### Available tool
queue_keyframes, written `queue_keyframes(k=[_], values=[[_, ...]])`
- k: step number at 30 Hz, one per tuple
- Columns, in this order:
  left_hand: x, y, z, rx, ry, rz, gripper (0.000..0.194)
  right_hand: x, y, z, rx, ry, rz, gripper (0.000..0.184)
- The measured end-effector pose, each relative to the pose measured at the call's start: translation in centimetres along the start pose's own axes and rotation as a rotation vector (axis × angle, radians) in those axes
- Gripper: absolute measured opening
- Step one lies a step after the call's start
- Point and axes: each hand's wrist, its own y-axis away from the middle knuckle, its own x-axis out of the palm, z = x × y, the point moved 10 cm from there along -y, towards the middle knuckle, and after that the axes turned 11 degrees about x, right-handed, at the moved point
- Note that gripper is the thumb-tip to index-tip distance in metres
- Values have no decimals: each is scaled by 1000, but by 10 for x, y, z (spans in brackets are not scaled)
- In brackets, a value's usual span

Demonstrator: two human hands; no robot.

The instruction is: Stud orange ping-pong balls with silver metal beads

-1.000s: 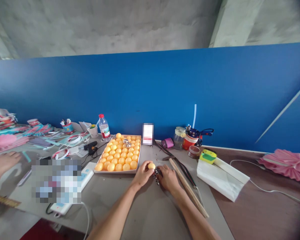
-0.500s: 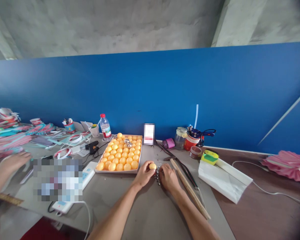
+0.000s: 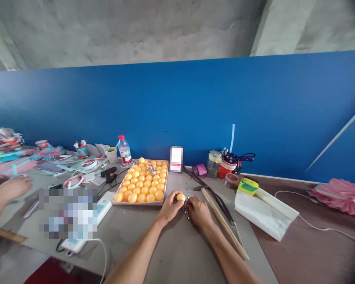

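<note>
An orange ping-pong ball sits in my left hand, pinched between thumb and fingers. Close beside it, my right hand is closed, its bent fingertips at the top of a strand of small silver beads. The strand hangs between the two hands just above or on the grey tabletop; its fine detail is too small to tell. To the left lies a shallow tray filled with orange ping-pong balls, with a few shiny silver balls on top.
Wooden sticks and dark straps lie right of my hands. Behind stand a jug and a red cup. A power strip, glue gun and bottle are leftward. Another person's hand works at far left.
My hands stay nearly in place; the right fingers have shifted slightly toward the ball and strand. The other person's hand moved over the papers and back a little. The view shifted slightly.
</note>
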Motion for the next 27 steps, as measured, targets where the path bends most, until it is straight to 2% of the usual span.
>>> queue_keyframes(k=[4,10,15,23,27], values=[[0,0,0,4,15,-6,31,-5,-1,-3,-28,-125,-64,21],[2,0,-1,0,37,-1,32,-15,-2,-8,-43,-463,-133,20],[0,0,-4,-29,46,-14,33,-17,-3,-15,20,-671,-127,18],[3,1,-1,-68,139,-12,39,-21,-3,-18,93,-800,-112,17],[3,1,0,-70,175,-5,44,-16,-4,-16,116,-914,-29,17]])
